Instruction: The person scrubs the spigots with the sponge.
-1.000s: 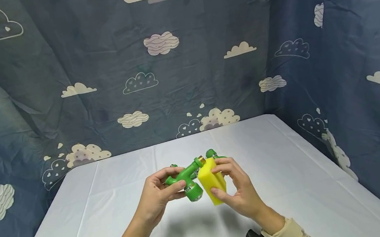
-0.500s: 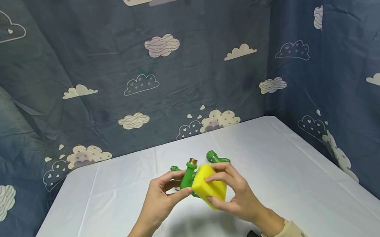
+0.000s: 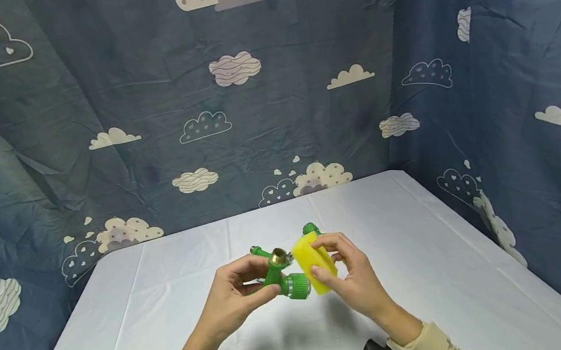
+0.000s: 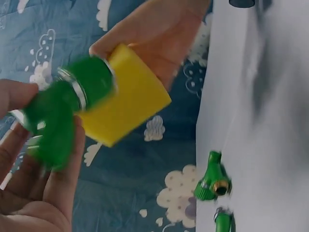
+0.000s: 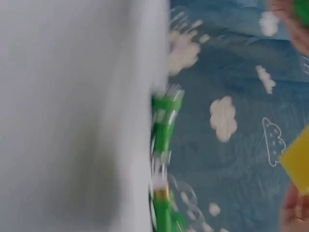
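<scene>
My left hand (image 3: 237, 292) holds a green hose nozzle (image 3: 295, 287) between thumb and fingers, above the white table. Its round brass opening faces up toward the head camera, and a ribbed green head points right. A yellow sponge (image 3: 315, 263) is pinched in my right hand (image 3: 356, 276), tilted, right beside the nozzle's head. In the left wrist view the blurred nozzle (image 4: 60, 108) overlaps the sponge (image 4: 130, 101). Only a corner of the sponge (image 5: 298, 162) enters the right wrist view.
Further green hose fittings lie on the white table (image 3: 429, 296) behind the hands; one (image 3: 310, 229) shows past the sponge, another (image 3: 258, 251) past my left fingers. In the left wrist view, one fitting (image 4: 213, 178) shows a brass opening. Dark cloud-patterned cloth (image 3: 283, 111) hangs around the table.
The nozzle has turned in my left hand: its brass end now faces the camera and its ribbed head points right. The sponge went left over the nozzle, then back right.
</scene>
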Motion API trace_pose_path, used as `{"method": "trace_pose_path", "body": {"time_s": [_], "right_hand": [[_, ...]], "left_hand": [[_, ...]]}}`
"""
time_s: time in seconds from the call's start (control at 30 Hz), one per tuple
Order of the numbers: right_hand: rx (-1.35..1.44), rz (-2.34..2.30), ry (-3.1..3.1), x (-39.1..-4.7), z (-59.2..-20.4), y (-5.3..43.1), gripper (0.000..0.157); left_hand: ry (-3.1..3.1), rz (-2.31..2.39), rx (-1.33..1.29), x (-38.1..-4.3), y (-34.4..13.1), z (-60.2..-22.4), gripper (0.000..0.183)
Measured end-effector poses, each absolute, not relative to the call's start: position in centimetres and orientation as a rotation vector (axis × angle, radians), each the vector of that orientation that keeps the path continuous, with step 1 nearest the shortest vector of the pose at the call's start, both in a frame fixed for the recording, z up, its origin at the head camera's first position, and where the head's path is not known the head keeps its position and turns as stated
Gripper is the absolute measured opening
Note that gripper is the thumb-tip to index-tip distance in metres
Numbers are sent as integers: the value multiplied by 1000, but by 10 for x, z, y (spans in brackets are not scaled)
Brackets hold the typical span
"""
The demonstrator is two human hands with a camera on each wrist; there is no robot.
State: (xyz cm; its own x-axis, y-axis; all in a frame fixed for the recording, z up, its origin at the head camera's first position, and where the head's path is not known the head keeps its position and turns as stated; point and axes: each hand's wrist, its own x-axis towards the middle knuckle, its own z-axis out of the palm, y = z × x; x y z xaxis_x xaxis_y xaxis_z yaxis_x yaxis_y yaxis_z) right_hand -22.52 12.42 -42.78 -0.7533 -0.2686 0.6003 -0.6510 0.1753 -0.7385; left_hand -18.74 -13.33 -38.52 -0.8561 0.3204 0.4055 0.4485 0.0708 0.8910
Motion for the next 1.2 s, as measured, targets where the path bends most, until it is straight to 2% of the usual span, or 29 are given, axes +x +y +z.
{"method": "trace_pose_path", "body": {"time_s": [0.13,0.23,0.33,0.43,0.53,0.63,0.9,1.0,1.2], "right_hand": [[880,2322,-2137,-224,-420,129,26],[897,2719,-2091,-221,-416,133,36],[916,2901,-2027,-220,-414,136,48],[909,2934,-1973,-222,-415,138,46],[882,2820,-1960,-225,-417,139,34],[884,2525,-1956,-226,-421,136,30],[1113,1127,-1878,-222,-431,121,46],[1131,987,-1907,-222,-432,120,47],[1018,1014,-1953,-226,-435,122,47]], "left_hand": [[-2137,-1974,-865,-187,-129,-387,30],[-2089,-1952,-845,-187,-125,-389,31],[-2045,-1913,-773,-188,-122,-390,30],[-2015,-1901,-629,-190,-123,-389,32],[-1988,-1961,-421,-192,-126,-388,35],[-1961,-2048,-262,-195,-129,-388,38],[-2095,-2138,-271,-196,-123,-393,36],[-2211,-2008,-322,-193,-123,-392,31],[-2349,-1728,-428,-188,-128,-386,25]]}}
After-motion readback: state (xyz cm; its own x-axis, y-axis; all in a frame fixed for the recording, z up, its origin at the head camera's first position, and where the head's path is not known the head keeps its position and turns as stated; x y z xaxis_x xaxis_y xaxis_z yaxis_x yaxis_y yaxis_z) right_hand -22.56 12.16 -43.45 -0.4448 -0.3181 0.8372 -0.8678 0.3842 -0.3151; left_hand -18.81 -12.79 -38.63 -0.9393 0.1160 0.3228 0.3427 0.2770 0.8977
